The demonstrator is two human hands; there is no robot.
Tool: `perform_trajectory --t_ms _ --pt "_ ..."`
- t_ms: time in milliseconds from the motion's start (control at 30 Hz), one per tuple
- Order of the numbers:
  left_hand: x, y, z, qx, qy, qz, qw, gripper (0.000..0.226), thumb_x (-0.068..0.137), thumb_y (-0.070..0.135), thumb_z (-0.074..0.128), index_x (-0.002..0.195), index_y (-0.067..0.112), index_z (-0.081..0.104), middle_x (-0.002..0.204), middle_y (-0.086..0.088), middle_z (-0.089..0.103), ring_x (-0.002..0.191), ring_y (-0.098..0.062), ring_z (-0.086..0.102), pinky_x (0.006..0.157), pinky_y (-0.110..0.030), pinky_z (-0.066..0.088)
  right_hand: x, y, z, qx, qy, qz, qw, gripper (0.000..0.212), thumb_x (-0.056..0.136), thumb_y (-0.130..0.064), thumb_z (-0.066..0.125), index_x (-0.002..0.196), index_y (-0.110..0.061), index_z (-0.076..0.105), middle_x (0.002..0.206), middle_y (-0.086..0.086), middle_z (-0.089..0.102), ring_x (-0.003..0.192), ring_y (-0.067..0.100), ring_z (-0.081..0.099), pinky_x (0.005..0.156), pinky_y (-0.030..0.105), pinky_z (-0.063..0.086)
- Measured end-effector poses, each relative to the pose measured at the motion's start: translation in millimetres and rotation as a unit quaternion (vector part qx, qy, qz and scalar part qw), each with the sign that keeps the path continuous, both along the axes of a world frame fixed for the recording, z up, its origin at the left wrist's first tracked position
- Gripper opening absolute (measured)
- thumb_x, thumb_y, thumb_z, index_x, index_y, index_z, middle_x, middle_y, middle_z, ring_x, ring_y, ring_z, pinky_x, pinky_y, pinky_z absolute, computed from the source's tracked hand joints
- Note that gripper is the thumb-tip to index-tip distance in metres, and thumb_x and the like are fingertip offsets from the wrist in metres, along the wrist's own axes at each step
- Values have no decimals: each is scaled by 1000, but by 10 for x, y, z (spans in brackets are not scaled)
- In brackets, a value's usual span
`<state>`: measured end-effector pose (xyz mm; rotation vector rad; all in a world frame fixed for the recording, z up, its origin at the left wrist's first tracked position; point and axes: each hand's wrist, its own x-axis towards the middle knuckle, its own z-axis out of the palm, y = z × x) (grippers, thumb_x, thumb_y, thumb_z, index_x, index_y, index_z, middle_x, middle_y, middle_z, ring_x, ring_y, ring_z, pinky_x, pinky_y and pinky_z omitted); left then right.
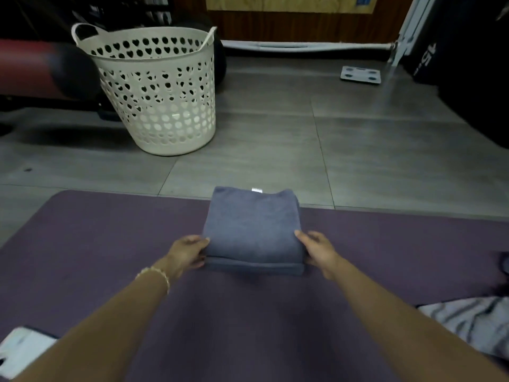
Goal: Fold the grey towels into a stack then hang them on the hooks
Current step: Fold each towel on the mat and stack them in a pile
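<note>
Matt terry-cloth towel stack (pixel 252 230), smooth matt purple mat (pixel 110 244), perforated cream plastic basket (pixel 162 86).

head view, looking forward-down at mat (pixel 110 244), close.

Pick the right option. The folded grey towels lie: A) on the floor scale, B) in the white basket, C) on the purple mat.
C: the stack of grey towels rests on the purple mat, with the left hand and right hand gripping its sides.
</note>
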<state>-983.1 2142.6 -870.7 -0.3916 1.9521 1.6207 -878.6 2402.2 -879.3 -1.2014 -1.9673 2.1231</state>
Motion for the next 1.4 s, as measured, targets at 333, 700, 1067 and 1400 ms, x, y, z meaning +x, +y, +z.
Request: perform_trajectory --t_ms 333,700,1067,1400 --pt "201 100 -154 74 90 100 988 19 89 8 63 106 2 56 88 -3 59 81 -11 57 58 -12 55 70 71 -85 58 86 -49 993 15 87 -5 65 101 -4 60 94 6 66 72 7 58 56 4 47" --pt "612 285 -121 -205 386 31 899 38 89 20 65 123 6 54 125 -7 53 118 -23 46 99 -23 33 663 428 -172 103 -9 35 994 26 90 -17 62 115 -9 57 106 8 62 83 14 60 57 14 49" --pt "1958 2034 -282 -110 311 -387 861 59 92 40 57 142 17 37 143 0 43 132 -15 42 110 -25 30 2818 1934 301 381 -155 148 899 68 88 -20 66 145 -9 31 153 10 26 142 23 25 113 28 20" --pt "2883 3207 -728 -101 203 -467 855 69 92 42 55 148 16 25 151 -3 35 137 -22 36 110 -35 33 4166 2839 260 437 -246 -63 863 81 79 -38 73 144 -15 32 157 7 15 144 27 17 113 44 25"
